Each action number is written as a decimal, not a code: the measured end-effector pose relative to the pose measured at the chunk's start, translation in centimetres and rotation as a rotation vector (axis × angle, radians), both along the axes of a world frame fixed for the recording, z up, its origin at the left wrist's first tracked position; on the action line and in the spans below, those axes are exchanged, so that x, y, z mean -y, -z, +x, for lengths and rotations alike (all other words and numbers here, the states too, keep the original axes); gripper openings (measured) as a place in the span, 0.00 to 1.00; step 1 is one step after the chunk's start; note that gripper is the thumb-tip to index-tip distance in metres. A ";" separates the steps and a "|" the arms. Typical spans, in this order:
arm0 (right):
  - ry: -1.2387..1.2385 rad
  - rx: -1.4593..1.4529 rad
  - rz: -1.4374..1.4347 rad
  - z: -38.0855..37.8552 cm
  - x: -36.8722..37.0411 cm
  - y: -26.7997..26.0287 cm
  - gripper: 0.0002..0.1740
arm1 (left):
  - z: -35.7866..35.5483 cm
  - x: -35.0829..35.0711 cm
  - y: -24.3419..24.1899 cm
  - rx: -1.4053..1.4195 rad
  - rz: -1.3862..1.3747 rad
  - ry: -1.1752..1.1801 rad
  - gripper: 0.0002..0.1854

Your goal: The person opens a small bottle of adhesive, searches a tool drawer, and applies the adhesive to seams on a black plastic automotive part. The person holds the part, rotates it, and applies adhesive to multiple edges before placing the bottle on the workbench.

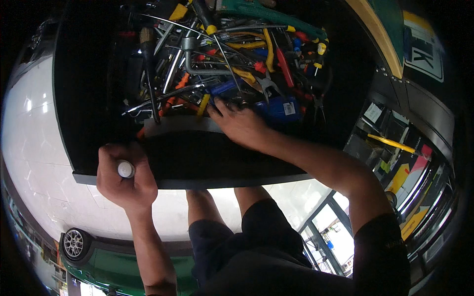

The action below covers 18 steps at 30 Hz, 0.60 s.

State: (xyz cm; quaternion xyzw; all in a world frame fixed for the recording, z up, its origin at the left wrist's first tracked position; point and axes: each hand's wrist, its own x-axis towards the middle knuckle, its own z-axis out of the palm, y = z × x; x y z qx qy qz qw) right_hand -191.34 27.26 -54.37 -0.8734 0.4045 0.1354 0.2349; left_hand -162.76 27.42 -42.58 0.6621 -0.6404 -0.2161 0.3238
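My left hand [142, 187] is closed around a thing at the black front edge, left of the tools. Only its round white end [126, 169] shows; the rest is hidden by my fist. My right hand [242, 124] reaches over the near side of a jumbled heap of hand tools, palm down, fingers bent and a little apart. Its fingertips are at a blue object [226, 87] and a yellow handle [203, 105]; nothing is visibly gripped. Right of this hand lies a blue case [279, 110] with a white label. A grey curved strip [177, 125] lies to its left.
In the heap are a brush [146, 40], a bent socket wrench [188, 48], pliers [269, 87], a red handle [284, 63] and a green-framed tool [266, 14]. Open shelving [392, 137] stands right. A green car [137, 264] is behind me on the pale floor [33, 122].
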 end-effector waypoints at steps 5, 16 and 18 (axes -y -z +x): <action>0.028 -0.077 0.176 -1.4 -0.6 -0.9 0.25 | -0.3 0.3 -0.2 -0.042 0.008 -0.020 0.06; -0.185 -0.075 0.184 -11.3 -3.3 -4.9 0.13 | -0.4 0.1 -0.2 -0.038 0.045 -0.107 0.06; -0.166 -0.123 0.247 -11.3 -2.4 -5.6 0.12 | -0.3 0.2 -0.1 0.001 0.004 -0.045 0.06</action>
